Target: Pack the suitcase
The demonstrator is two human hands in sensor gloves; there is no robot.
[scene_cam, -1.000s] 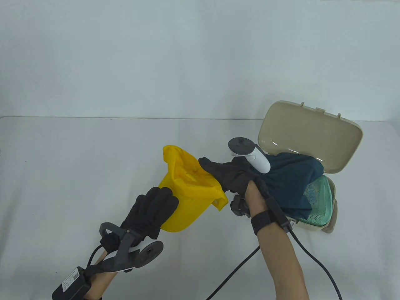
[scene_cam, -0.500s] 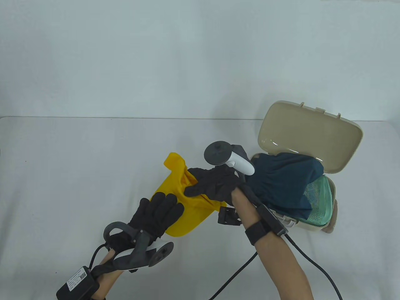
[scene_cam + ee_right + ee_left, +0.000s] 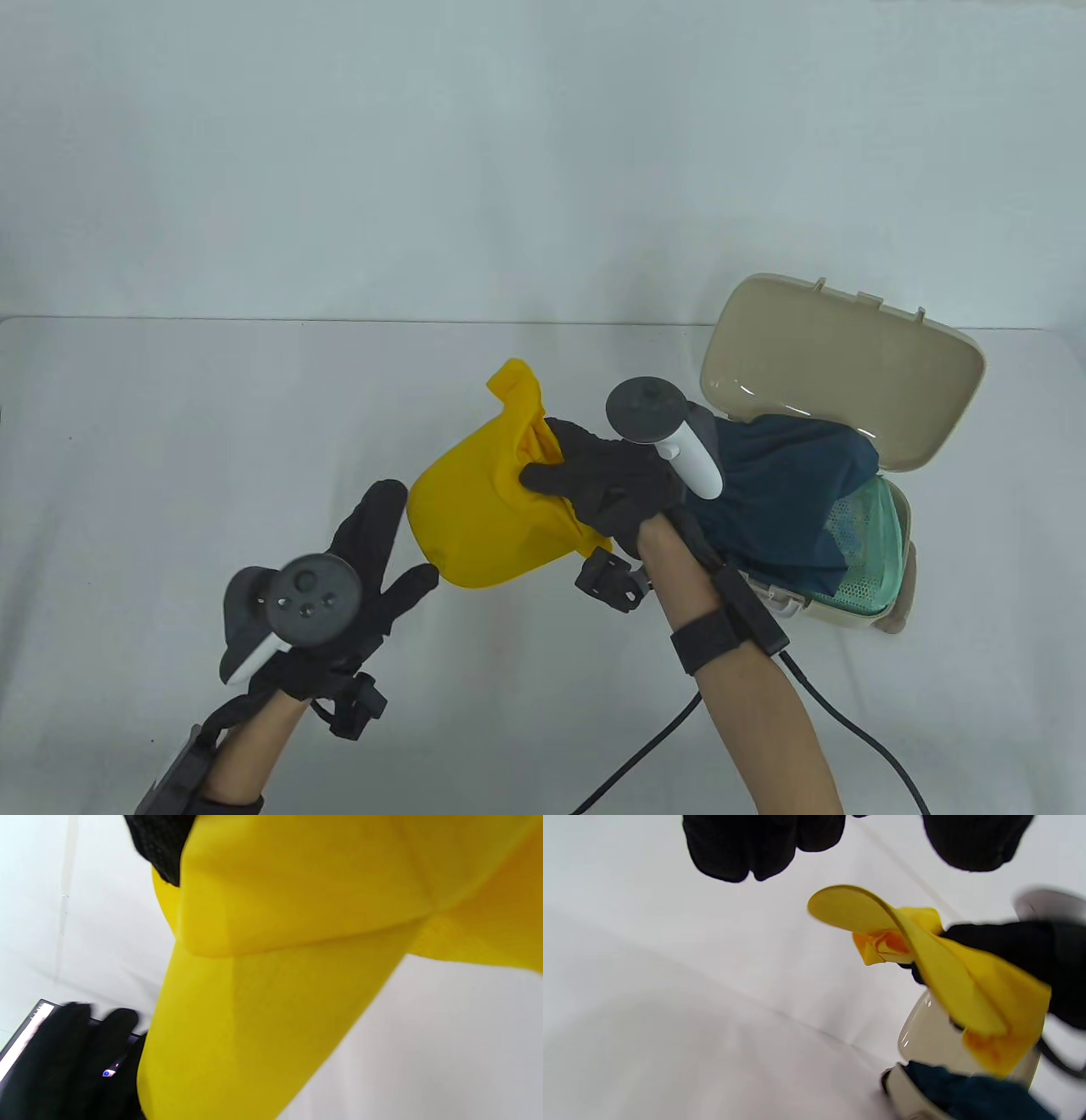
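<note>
I see the white table [image 3: 170, 475] under everything, both arms coming in from the near edge. Beige suitcase [image 3: 848, 373] sits at the right side of it, lid propped open, standing up toward the back. Inside, a dark blue garment [image 3: 780, 501] is heaped high and spills over the front rim; a pale green mesh bag [image 3: 874, 543] lies under it toward the right end of the case. Yellow cap [image 3: 484, 518] is off the table, just left of the suitcase, not in it. In the left wrist view its brim [image 3: 848, 908] sticks out flat toward the camera and the soft crown is bunched up. My right hand [image 3: 607, 492] grips the crumpled crown, fingers curled into the yellow cloth, white tracker on the back of the hand. The right wrist view is almost all yellow fabric, one black fingertip [image 3: 159, 849] at the top edge. My left hand [image 3: 365, 569] is just left of the cap, fingers straight and spread, holding nothing; thumb tip close to the brim, contact I cannot tell. A black cable [image 3: 857, 730] trails from the right wrist over the table.
</note>
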